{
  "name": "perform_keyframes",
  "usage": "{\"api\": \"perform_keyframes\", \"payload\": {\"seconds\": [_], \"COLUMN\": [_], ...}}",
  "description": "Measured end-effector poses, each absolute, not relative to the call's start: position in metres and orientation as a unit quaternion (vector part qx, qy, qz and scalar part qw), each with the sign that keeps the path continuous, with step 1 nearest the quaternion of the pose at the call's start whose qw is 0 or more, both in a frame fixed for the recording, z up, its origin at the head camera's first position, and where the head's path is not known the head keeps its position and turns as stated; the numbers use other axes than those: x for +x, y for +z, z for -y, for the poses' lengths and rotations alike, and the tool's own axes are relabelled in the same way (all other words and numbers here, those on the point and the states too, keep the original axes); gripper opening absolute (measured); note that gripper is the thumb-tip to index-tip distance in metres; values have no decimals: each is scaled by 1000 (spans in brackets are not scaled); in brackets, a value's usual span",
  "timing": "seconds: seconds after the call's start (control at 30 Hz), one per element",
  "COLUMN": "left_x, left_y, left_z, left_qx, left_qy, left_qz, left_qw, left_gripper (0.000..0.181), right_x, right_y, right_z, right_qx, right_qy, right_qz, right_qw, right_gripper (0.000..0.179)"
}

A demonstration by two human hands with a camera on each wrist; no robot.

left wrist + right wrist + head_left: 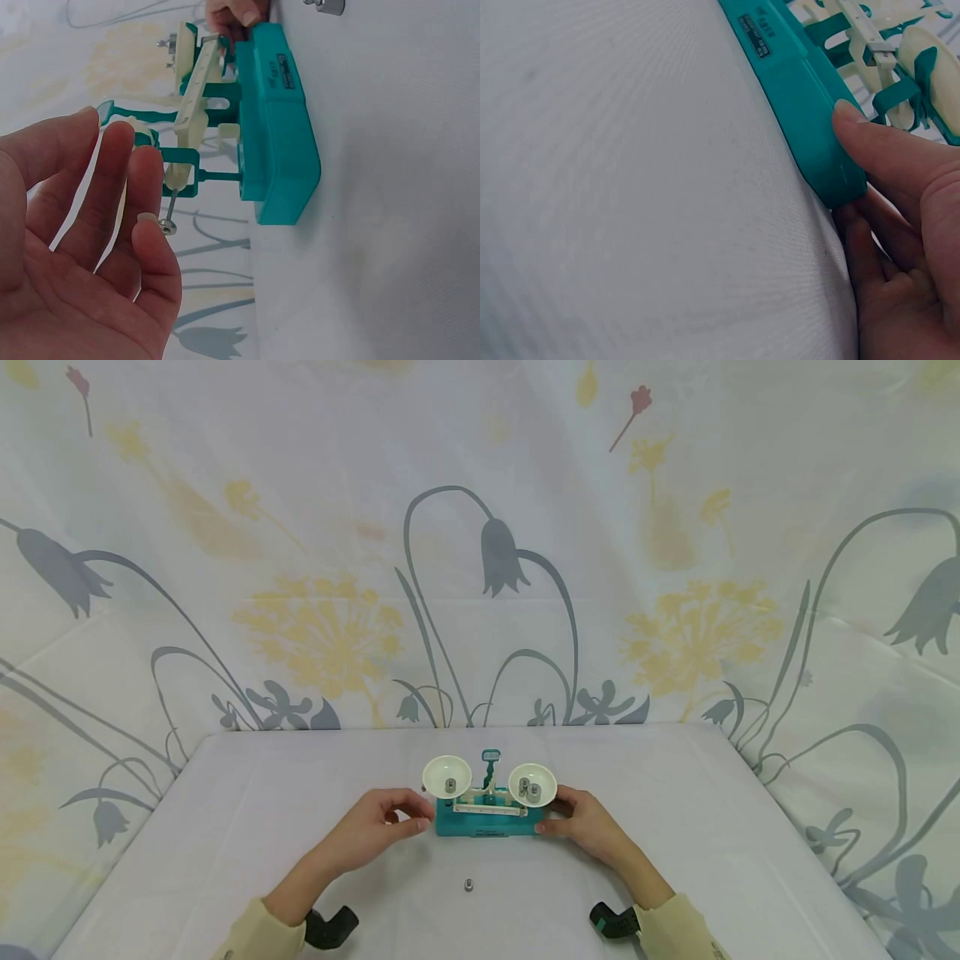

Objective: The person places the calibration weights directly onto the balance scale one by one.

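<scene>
A teal and cream balance scale [489, 823] stands on the white table. Its left pan [435, 768] bears a small metal weight [450, 785]; metal weights [534, 792] also sit in the right pan [544, 774]. My right hand [592, 828] grips the right end of the base, thumb on the front, as the right wrist view shows; some fingertips are hidden behind the base. My left hand [375, 827] is at the scale's left end, fingers loosely bent. In the left wrist view its thumb is close beside the metal adjusting nut [167, 226]; contact is unclear.
Another small metal weight [468, 885] stands on the tablecloth in front of the scale. Black wrist devices [330, 928] are worn on both forearms. A flower-patterned curtain [480, 635] rises behind the table's back edge.
</scene>
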State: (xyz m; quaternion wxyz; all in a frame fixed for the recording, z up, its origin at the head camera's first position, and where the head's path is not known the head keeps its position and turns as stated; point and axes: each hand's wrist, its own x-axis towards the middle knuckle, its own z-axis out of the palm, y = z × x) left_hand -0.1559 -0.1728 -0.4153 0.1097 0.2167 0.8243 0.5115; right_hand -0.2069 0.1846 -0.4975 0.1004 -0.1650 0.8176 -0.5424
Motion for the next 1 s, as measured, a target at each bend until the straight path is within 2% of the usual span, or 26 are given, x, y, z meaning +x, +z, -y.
{"api": "perform_keyframes", "payload": {"seconds": [0.63, 1.0], "left_x": [-145, -138], "left_y": [-438, -448], "left_z": [166, 156], "left_qx": [211, 206], "left_qy": [524, 544], "left_qz": [-812, -794], "left_qw": [147, 176], "left_gripper": [18, 10], "right_x": [-207, -205], "right_y": [-499, -494], "right_z": [-185, -185], "right_qx": [-161, -170], "right_qy": [-544, -560], "right_qz": [-817, -804], "right_qw": [102, 105], "right_gripper": [61, 63]}}
